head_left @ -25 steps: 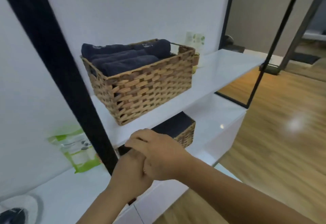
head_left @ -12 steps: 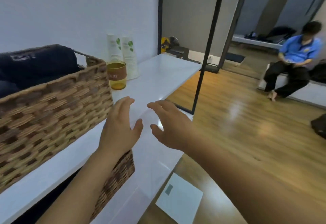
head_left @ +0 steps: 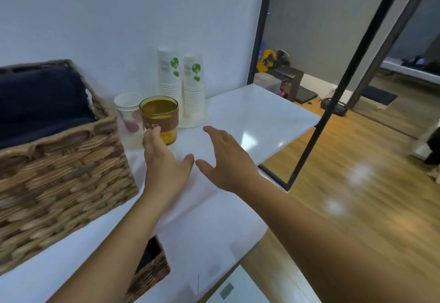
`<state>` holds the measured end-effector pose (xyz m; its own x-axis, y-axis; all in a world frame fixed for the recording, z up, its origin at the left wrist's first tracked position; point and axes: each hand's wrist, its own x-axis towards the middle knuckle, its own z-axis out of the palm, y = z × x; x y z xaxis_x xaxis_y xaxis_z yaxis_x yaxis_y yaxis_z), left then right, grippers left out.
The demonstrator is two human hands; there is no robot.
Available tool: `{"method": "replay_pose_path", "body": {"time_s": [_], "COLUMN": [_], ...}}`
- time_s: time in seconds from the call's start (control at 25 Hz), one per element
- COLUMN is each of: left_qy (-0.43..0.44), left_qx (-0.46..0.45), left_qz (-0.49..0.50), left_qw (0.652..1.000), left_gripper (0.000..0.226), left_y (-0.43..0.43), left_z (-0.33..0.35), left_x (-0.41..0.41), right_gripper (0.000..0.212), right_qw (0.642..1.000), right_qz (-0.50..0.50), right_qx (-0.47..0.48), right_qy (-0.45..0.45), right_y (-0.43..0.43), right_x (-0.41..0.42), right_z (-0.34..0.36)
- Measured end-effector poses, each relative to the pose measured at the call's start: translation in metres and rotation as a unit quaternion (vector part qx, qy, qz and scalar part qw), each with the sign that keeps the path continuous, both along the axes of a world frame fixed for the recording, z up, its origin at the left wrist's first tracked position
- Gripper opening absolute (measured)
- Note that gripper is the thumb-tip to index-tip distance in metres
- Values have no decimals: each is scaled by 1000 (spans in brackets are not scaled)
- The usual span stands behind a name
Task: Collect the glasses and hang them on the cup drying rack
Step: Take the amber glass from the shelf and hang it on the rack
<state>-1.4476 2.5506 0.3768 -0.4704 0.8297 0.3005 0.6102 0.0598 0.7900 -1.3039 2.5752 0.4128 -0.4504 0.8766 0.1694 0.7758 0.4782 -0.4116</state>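
An amber glass (head_left: 160,116) with a brown band stands upright on the white shelf (head_left: 252,116), close to the wall. My left hand (head_left: 164,159) is open over the shelf, its fingertips at the glass's lower front. My right hand (head_left: 223,159) is open too, fingers spread, a little to the right of the glass and apart from it. Neither hand holds anything. No drying rack is in view.
A wicker basket (head_left: 59,171) with dark towels fills the shelf's left. A small white cup (head_left: 127,112) stands behind the glass, and two stacks of paper cups (head_left: 181,88) stand by the wall. A black frame post (head_left: 333,93) rises at the shelf's right edge. Below lies a wooden floor (head_left: 357,195).
The view has swung right from the basket to the shelf's end. My hands were clasped together, then parted, and both have reached forward towards the amber glass.
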Motion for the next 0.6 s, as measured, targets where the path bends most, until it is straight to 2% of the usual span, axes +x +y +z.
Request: {"method": "replay_pose_path", "body": {"time_s": [0.16,0.28,0.4,0.6], "left_qy": [-40,-122,-201,-228], "left_qx": [-25,-19,19,32], "left_qz": [86,123,123,104], "left_qw": [995,985,972,967], "left_gripper": [93,88,81,72], "left_y": [10,7,0,27], "left_z": [3,10,13,18], "left_x": [1,4,3,-6], "right_gripper": [81,88,94,89], "right_qw": [994,982,968,963], "right_qz": [86,137,129,105], "right_qx": [-31,-75,-104,-122], "right_qy": [53,104,191,216], "right_y": [45,70,87,107], "right_x": [-4,-15,-41,-77], "right_z": [-7,-8,-1,-5]}}
